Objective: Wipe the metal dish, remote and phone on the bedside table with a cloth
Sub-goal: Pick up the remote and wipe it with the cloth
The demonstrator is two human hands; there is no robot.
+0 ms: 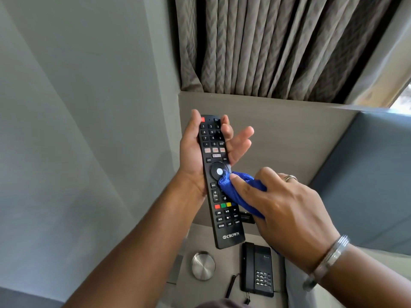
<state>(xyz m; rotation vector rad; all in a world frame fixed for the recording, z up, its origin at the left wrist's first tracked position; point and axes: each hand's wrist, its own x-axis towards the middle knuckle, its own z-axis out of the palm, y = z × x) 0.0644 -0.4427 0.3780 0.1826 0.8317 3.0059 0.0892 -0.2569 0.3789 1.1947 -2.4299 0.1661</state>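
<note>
A long black remote (213, 152) with coloured buttons is held upright in the air by my left hand (191, 161), which grips its upper half from behind. My right hand (287, 210) clutches a bunched blue cloth (240, 192) and presses it against the remote's right side just below the round navigation pad. Below, on the bedside table (224, 272), lie a round brushed-metal dish (203, 266) and a black corded phone (258, 268) with its keypad toward me.
A dark pen (230, 285) lies between the dish and the phone. A grey headboard panel (289, 138) rises behind the table, with patterned curtains (278, 45) above it, a grey wall to the left and a blue padded panel (369, 174) to the right.
</note>
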